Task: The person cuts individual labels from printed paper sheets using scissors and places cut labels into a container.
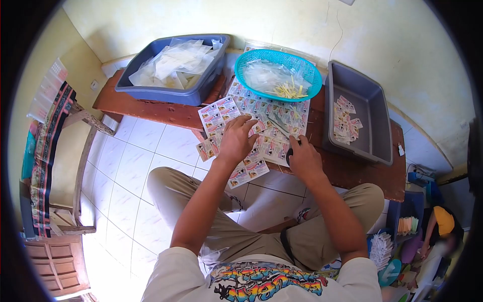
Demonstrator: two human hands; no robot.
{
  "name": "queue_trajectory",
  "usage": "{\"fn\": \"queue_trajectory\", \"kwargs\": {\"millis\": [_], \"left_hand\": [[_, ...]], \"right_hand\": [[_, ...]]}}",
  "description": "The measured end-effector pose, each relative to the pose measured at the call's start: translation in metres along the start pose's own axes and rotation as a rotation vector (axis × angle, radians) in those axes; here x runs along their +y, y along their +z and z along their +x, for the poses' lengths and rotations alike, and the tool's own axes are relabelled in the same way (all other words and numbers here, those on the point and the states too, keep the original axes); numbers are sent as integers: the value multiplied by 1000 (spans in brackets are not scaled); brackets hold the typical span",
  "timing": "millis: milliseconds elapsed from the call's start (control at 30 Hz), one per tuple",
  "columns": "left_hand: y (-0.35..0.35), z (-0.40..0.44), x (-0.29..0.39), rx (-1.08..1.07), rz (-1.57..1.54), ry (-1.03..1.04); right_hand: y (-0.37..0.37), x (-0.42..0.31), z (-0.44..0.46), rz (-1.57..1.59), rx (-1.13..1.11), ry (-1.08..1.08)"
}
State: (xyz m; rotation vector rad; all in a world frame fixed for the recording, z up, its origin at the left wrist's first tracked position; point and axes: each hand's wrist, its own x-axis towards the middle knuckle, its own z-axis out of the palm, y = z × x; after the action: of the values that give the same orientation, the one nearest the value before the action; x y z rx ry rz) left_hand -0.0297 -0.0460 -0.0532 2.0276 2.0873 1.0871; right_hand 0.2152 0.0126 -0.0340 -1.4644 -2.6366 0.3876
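Observation:
My left hand [239, 137] is closed on a printed label sheet [220, 114], its fingers bent over the paper. In my right hand [304, 158] are scissors [278, 124], with the blades pointing up and left over the sheets and the dark handle around my fingers. More printed sheets [297, 115] lie on the wooden bench beneath both hands. A cut sheet piece [248, 170] hangs past the bench's front edge, below my left hand. Exactly where the blades meet the paper is hard to make out.
A blue-grey tub [201, 95] of clear plastic bags stands at the left of the bench [151, 108]. Behind the sheets sits a turquoise basket [314, 83] with bags and yellow strips. A grey tub [370, 113] at right holds cut labels. Another person [443, 226] is at lower right.

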Motion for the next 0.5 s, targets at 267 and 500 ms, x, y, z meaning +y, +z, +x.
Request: {"fn": "queue_trajectory", "kwargs": {"millis": [267, 500], "left_hand": [[6, 4, -26, -74, 36, 5], [15, -3, -33, -57, 14, -37]], "right_hand": [[8, 5, 15, -97, -54, -51], [-9, 7, 15, 38, -88, -80]]}}
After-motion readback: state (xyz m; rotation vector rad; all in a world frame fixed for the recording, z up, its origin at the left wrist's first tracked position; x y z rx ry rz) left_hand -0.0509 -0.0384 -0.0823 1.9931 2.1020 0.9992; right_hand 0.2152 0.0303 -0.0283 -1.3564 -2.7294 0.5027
